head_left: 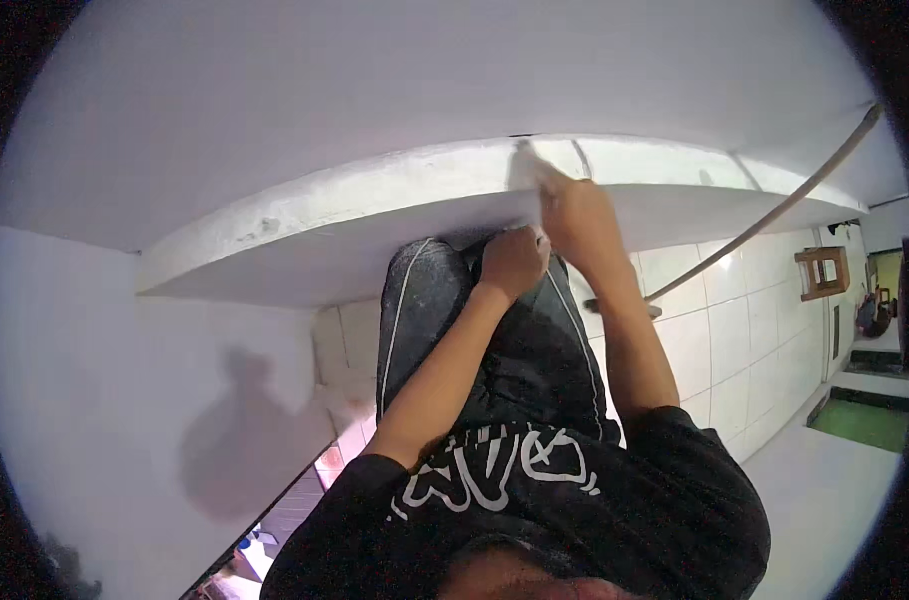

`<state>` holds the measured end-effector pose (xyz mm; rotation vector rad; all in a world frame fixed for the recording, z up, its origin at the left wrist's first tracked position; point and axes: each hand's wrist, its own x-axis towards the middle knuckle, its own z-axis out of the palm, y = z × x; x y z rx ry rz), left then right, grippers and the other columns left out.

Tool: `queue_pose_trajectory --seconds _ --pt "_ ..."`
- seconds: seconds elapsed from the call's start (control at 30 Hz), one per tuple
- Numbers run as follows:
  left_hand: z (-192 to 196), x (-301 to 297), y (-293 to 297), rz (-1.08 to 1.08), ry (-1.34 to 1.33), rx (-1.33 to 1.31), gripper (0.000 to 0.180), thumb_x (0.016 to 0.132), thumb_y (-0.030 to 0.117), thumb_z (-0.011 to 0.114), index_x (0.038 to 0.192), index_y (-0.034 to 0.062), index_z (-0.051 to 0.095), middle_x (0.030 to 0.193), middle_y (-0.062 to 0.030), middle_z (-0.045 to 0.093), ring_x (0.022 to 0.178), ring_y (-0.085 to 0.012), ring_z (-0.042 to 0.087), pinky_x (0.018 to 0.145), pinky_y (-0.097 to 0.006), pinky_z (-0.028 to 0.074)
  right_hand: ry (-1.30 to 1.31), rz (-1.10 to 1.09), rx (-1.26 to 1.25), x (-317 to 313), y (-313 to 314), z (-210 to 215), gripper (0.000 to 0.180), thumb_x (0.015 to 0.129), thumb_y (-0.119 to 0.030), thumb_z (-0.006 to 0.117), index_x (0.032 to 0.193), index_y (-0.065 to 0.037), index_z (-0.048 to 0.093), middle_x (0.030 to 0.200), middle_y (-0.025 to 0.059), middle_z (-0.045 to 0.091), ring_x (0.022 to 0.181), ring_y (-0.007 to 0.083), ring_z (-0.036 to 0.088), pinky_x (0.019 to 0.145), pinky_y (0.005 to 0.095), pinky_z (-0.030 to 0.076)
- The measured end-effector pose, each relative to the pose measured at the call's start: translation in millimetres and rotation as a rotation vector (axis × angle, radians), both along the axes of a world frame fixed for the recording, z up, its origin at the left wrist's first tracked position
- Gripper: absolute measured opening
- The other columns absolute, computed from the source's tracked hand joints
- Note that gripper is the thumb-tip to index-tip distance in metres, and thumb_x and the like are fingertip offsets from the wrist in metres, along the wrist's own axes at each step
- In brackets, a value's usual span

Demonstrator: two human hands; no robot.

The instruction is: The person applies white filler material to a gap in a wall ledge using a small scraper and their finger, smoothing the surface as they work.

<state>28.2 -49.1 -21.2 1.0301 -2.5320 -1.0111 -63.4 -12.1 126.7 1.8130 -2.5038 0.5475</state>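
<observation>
A white plastered ledge [304,225] runs across the view in front of me. My right hand [577,215] presses a small pale, blurred thing [524,165] against the ledge's front face; I cannot tell what it is. My left hand [514,262] is curled into a fist just under the ledge's lower edge, above my knee in dark trousers [424,300]. Nothing shows inside the fist. My black printed shirt [534,500] fills the bottom of the view.
A long thin pole [774,210] slants from the upper right down behind my right arm. White floor tiles [734,340] lie below. A wooden stool [822,272], steps and a green mat [864,422] are at the right. A white wall [124,380] stands left.
</observation>
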Motion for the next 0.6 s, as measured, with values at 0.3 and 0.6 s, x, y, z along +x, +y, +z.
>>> queue_pose_trajectory --seconds 0.3,0.6 --pt "-8 -4 -2 0.058 0.057 -0.007 0.034 0.095 0.034 0.056 0.100 0.0023 0.067 0.089 -0.0215 0.071 0.086 -0.0448 0.068 0.081 -0.053 0.055 0.128 -0.090 0.007 -38 -2 -14 0.036 0.092 -0.022 0.059 0.127 -0.018 0.067 0.078 0.0235 0.070 0.073 0.0403 0.071 0.067 0.0492 0.059" --pt "8 -1 -1 0.052 0.057 -0.031 0.034 0.097 0.036 0.056 0.099 0.0044 0.067 0.090 -0.0231 0.070 0.085 -0.0456 0.067 0.081 -0.054 0.054 0.025 -0.079 -0.130 -58 14 -4 0.032 0.094 -0.015 0.057 0.124 -0.017 0.068 0.084 0.0235 0.071 0.081 0.0430 0.070 0.073 0.0523 0.056"
